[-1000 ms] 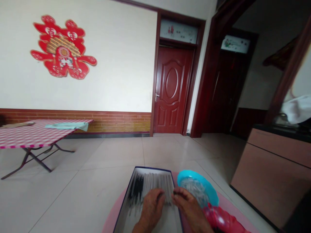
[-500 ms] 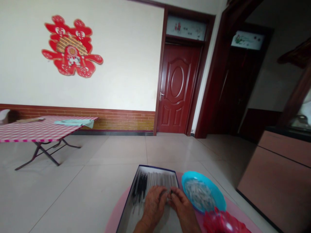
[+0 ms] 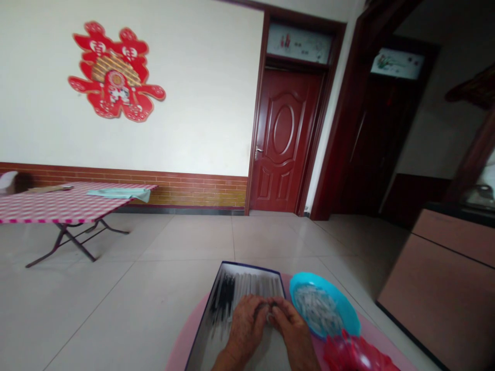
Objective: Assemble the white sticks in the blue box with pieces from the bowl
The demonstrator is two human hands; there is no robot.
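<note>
My left hand [image 3: 248,319] and my right hand [image 3: 288,322] meet fingertip to fingertip over a shallow box [image 3: 204,322] with a dark blue rim. Both hands are closed in a pinch around something small and pale, mostly hidden by the fingers. Inside the box, under and beyond my hands, lie rows of thin translucent sticks [image 3: 247,283], with a dark bunch of thin black pieces [image 3: 227,288] on the left. Just right of my right hand sits a blue bowl [image 3: 346,304] holding many short clear pieces [image 3: 317,306].
Box and bowl rest on a pink round surface [image 3: 189,324]. A shiny red plastic thing [image 3: 356,353] lies at the near right. A folding table [image 3: 77,201] with a checked cover stands at left, and a brown cabinet [image 3: 444,288] at right.
My fingertips have come closer together, my right hand shifting slightly left toward the left one. Box and bowl stay in place; the view has shifted a little.
</note>
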